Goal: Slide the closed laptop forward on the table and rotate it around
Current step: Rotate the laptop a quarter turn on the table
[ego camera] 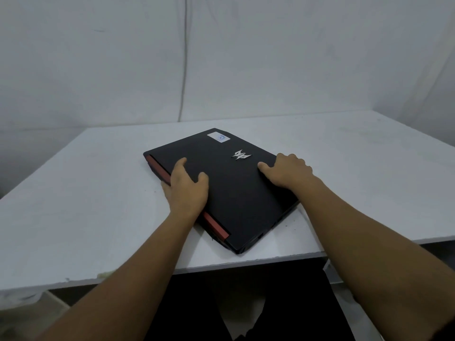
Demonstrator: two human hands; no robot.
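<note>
Laptop [221, 185] looks heavy and rigid; left hand [188, 190] clamps its 9 o'clock hinge edge, right hand [286, 172] its 3 o'clock edge.

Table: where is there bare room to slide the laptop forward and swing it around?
Bare table lies beyond the laptop up to the wall, and wide to its left and right. It is tight only at the near edge, where the laptop's corner, left hand and right hand crowd.
</note>
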